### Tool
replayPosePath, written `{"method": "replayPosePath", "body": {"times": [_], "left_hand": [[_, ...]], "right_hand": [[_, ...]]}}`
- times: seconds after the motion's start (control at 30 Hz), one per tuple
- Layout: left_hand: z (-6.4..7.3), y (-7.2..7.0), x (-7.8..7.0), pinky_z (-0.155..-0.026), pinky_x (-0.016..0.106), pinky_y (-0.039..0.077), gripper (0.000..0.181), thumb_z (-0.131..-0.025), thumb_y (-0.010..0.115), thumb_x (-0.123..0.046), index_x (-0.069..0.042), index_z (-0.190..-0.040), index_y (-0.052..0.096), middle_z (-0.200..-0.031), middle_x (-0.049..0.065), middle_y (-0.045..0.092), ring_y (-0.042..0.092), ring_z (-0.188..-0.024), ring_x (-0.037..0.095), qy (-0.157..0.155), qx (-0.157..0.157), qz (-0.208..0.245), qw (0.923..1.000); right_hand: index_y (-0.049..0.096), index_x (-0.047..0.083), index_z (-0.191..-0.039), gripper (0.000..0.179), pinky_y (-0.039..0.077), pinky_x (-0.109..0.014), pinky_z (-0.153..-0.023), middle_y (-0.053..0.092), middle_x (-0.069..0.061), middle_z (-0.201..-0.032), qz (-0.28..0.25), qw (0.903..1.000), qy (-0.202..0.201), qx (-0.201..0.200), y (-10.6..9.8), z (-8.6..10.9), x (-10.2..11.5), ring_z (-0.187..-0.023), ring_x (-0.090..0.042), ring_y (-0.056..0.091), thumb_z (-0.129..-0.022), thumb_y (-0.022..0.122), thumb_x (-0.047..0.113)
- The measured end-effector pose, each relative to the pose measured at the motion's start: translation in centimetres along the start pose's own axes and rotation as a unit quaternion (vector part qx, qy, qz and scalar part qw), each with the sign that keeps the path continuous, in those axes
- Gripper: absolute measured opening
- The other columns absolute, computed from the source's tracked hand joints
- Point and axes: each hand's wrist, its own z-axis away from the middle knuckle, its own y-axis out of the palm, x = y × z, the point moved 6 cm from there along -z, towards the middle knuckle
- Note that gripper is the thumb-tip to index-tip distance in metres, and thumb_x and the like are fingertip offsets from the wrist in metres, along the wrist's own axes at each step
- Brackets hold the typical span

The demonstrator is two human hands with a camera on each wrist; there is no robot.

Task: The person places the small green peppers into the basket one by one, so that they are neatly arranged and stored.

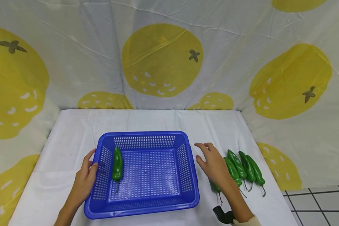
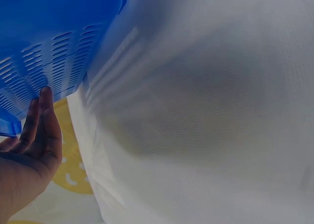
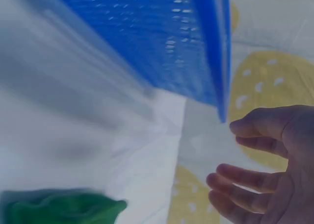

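A blue plastic basket (image 1: 149,175) with slotted walls stands on the white cloth in front of me. Inside, along its left side, lies one green chili pepper (image 1: 117,164). My left hand (image 1: 84,180) holds the basket's left side, thumb over the rim and fingers against the outer wall; the left wrist view shows these fingers (image 2: 46,104) at the slots. Just off the basket's right side, my right hand (image 1: 213,163) hovers with fingers spread and nothing in them. Several more green peppers (image 1: 248,168) lie beside and partly behind that hand; in the right wrist view, one pepper (image 3: 66,208) shows blurred.
White cloth (image 1: 73,131) covers the table. Curtains with yellow fruit prints (image 1: 162,59) rise behind it and at both sides. A black curved piece (image 1: 223,215) sits at my right wrist. Tiled floor (image 1: 319,204) shows at the lower right.
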Motion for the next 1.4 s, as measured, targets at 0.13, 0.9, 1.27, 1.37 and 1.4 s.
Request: {"method": "replayPosePath", "body": {"times": [0.13, 0.9, 1.27, 1.37, 1.4], "left_hand": [[0.0, 0.0, 0.0, -0.059, 0.037, 0.059, 0.053, -0.108, 0.031, -0.019, -0.017, -0.159, 0.018, -0.116, 0.026, 0.058, 0.069, -0.090, 0.042, -0.001, 0.000, 0.001, 1.0000], [0.0, 0.1, 0.0, -0.059, 0.038, 0.059, 0.053, -0.107, 0.030, -0.018, -0.017, -0.159, 0.018, -0.115, 0.026, 0.058, 0.070, -0.088, 0.041, 0.003, -0.002, -0.002, 1.0000], [0.1, 0.2, 0.1, -0.060, 0.042, 0.060, 0.054, -0.107, 0.031, -0.016, -0.013, -0.159, 0.017, -0.117, 0.027, 0.058, 0.069, -0.090, 0.043, 0.011, 0.000, -0.005, 0.9999], [0.1, 0.2, 0.1, -0.061, 0.042, 0.060, 0.054, -0.107, 0.031, -0.017, -0.013, -0.159, 0.017, -0.116, 0.026, 0.058, 0.069, -0.090, 0.043, 0.010, -0.001, -0.006, 0.9999], [0.1, 0.2, 0.1, -0.060, 0.042, 0.060, 0.054, -0.107, 0.031, -0.017, -0.014, -0.159, 0.017, -0.116, 0.026, 0.058, 0.069, -0.090, 0.043, 0.009, -0.002, -0.007, 0.9999]], "right_hand": [[0.061, 0.013, -0.133, 0.048, 0.046, -0.032, -0.052, 0.060, -0.018, -0.119, 0.017, 0.9991, 0.031, 0.022, 0.8, 1.3, -1.9, -0.080, -0.026, 0.060, -0.086, 0.073, 0.012], [0.056, 0.005, -0.134, 0.058, 0.045, -0.040, -0.046, 0.060, -0.024, -0.104, 0.057, 0.9889, 0.109, 0.083, 3.9, 4.3, -7.4, -0.060, -0.027, 0.054, -0.080, 0.078, 0.007], [0.053, 0.002, -0.135, 0.057, 0.052, -0.052, -0.058, 0.065, -0.025, -0.096, 0.039, 0.9900, 0.100, 0.091, 5.1, 4.9, -7.9, -0.078, -0.039, 0.064, -0.082, 0.076, 0.006], [0.052, 0.001, -0.135, 0.057, 0.052, -0.054, -0.058, 0.066, -0.026, -0.097, 0.037, 0.9896, 0.104, 0.092, 5.1, 4.8, -8.0, -0.079, -0.042, 0.065, -0.083, 0.075, 0.005], [0.052, 0.001, -0.135, 0.057, 0.052, -0.053, -0.058, 0.066, -0.026, -0.097, 0.036, 0.9892, 0.107, 0.094, 5.1, 4.8, -8.0, -0.079, -0.041, 0.065, -0.083, 0.075, 0.005]]}}
